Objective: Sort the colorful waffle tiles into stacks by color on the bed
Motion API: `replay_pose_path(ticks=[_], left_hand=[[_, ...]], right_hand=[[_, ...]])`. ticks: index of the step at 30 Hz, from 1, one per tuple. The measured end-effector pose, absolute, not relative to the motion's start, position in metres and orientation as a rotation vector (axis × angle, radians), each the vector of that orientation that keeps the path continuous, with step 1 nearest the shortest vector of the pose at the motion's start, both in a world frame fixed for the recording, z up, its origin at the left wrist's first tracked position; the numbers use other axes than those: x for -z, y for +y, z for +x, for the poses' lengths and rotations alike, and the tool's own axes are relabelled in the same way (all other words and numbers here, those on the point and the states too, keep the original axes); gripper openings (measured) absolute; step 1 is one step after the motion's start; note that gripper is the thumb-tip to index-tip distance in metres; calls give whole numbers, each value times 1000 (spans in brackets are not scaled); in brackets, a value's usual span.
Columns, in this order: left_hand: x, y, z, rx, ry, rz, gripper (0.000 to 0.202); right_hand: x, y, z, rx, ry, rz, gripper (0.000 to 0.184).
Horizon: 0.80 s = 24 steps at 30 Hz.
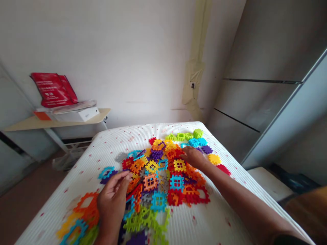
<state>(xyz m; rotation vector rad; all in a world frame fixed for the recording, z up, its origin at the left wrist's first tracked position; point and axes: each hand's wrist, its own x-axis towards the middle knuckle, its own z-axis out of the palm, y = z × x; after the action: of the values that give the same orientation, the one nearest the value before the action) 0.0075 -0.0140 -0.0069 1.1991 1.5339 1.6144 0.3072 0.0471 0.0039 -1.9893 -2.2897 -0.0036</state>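
A white quilted bed, flecked with red, under a dense spread of interlocking plastic waffle blocks in orange, blue, yellow, purple and red; lime-green blocks in a loose row toward the far end; orange frames overlapping near the left edge.

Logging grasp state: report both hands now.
Left hand: half-open, holding nothing visible.
Right hand: open, touching the pile of plastic interlocking tiles.

Head-worn camera here, looking forward and down over the bed at the left hand and right hand, close in! A white wall fills the top of the frame.
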Motion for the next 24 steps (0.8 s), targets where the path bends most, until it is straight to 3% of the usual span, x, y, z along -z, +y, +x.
replay_pose_path(ticks=[11, 24], left_hand=[[8, -13, 5, -1607, 1505, 1204, 31], [20, -2, -5, -1544, 1720, 1331, 32]], right_hand=[[18, 27, 260, -55, -2117, -1909, 37], [11, 23, 218, -82, -2172, -1782, 35]])
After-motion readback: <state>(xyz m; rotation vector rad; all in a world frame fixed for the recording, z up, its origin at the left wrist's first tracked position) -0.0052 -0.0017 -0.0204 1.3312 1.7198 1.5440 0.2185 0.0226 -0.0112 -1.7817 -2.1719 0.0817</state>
